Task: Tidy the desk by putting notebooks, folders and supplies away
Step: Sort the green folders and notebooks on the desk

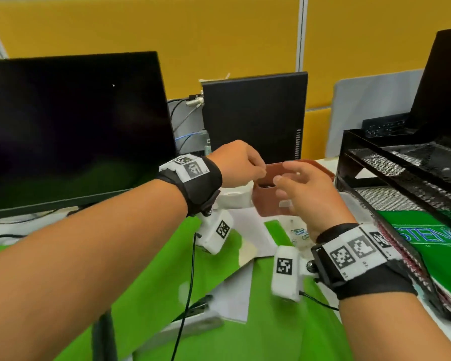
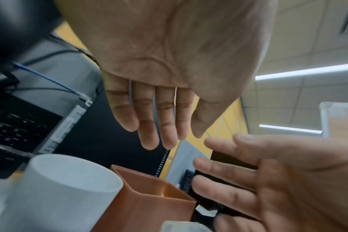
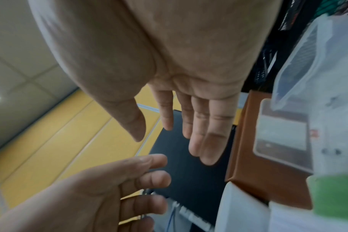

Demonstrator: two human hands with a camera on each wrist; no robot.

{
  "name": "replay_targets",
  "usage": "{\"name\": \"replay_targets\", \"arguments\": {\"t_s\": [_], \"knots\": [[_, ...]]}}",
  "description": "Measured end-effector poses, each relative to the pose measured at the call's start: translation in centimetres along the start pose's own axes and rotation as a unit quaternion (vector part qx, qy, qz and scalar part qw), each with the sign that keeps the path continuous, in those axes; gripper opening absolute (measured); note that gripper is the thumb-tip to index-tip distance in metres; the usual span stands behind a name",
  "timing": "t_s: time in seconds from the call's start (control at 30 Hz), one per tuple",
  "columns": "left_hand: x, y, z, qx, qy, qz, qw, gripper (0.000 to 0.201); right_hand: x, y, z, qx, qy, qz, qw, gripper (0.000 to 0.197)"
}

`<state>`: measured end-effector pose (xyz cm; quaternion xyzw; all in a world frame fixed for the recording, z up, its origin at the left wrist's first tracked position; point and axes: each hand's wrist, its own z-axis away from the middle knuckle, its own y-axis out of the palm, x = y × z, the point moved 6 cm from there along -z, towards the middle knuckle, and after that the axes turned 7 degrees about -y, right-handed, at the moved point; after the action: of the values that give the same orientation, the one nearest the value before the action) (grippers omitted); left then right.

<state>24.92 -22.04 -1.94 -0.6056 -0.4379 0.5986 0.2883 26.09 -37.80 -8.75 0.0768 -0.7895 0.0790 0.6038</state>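
A brown desk organiser (image 1: 267,204) stands mid-desk beside a white cup (image 1: 235,196). Both hands hover just above its open top, facing each other. My left hand (image 1: 261,173) holds nothing; the left wrist view shows its fingers (image 2: 149,125) straight over the organiser (image 2: 149,199) and cup (image 2: 69,180). My right hand (image 1: 281,179) is open too, its fingers (image 3: 209,141) stretched out beside the organiser (image 3: 248,164), with nothing in them. A green spiral notebook (image 1: 427,241) lies in the bottom shelf of the black mesh tray (image 1: 391,152).
A dark monitor (image 1: 71,126) fills the left and a black computer case (image 1: 253,115) stands behind the organiser. Green folders (image 1: 167,269), white papers (image 1: 248,230), paper clips (image 1: 300,231) and a stapler (image 1: 193,319) lie on the desk below my wrists.
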Motion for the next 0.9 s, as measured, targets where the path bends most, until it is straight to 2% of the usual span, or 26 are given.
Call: {"name": "replay_targets", "arguments": {"t_s": [0.1,0.23,0.37,0.53,0.7,0.8,0.9], "knots": [[1.3,-3.3,5.5,-0.014,0.009,0.059,0.998,0.011,2.9,2.4,1.6,0.028,-0.032,-0.024,0.999,0.041],[5.0,-7.5,12.7,-0.072,-0.005,0.088,0.993,0.01,7.1,7.1,5.3,0.113,-0.094,-0.02,0.989,0.041],[11.7,-11.1,18.7,-0.146,-0.064,0.045,0.986,0.007,9.2,13.4,9.5,0.207,-0.126,0.004,0.97,0.042],[19.7,-15.8,25.5,-0.245,-0.156,0.139,0.947,0.009,11.2,22.8,12.3,0.315,-0.125,0.077,0.938,0.046],[26.6,-18.2,31.1,-0.3,-0.229,0.186,0.907,0.011,11.4,31.6,12.8,0.401,-0.108,0.192,0.889,0.046],[29.9,-18.2,32.7,-0.292,-0.264,0.203,0.897,0.016,10.0,35.9,12.3,0.434,-0.099,0.291,0.847,0.043],[32.5,-17.6,33.5,-0.278,-0.292,0.236,0.884,0.017,7.8,38.9,11.4,0.426,-0.12,0.403,0.801,0.038]]}}
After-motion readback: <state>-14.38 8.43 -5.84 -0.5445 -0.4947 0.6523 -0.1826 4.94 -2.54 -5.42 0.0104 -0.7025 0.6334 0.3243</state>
